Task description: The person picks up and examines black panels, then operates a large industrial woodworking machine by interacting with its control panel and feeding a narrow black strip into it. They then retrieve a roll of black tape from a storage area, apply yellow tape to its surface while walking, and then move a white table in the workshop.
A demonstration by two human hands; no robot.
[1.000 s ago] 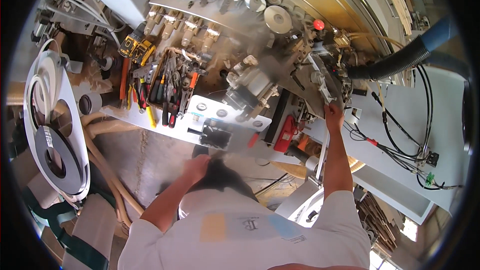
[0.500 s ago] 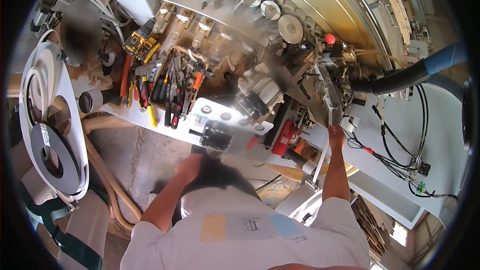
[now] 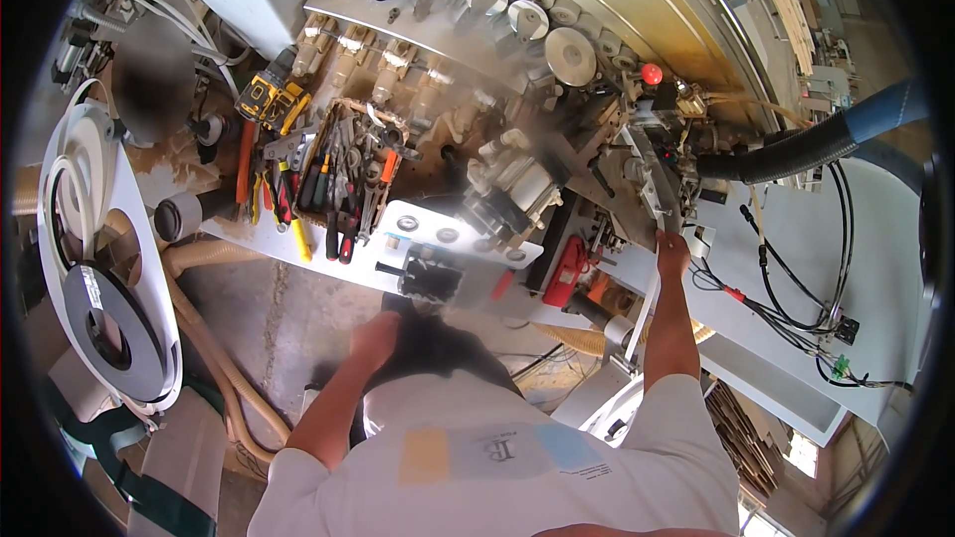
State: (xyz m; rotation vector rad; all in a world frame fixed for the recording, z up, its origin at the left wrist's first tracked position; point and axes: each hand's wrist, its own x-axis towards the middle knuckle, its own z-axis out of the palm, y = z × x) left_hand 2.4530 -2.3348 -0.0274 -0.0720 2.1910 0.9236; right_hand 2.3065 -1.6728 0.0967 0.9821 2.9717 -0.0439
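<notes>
Head view: right hand point(image 3: 673, 253) at metal plate point(image 3: 660, 189), left hand point(image 3: 375, 340) beside dark trousers point(image 3: 438, 350), fingers' closure indiscernible.

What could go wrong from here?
Right hand is up against a metal part on the machine: fingers might get pinched or scraped; exact grip is unclear.
Tool handles lie close to the worktop edge: a bump could knock one to the floor.
Loose black cables lie beside the right forearm: a sideways swing may snag them.
</notes>
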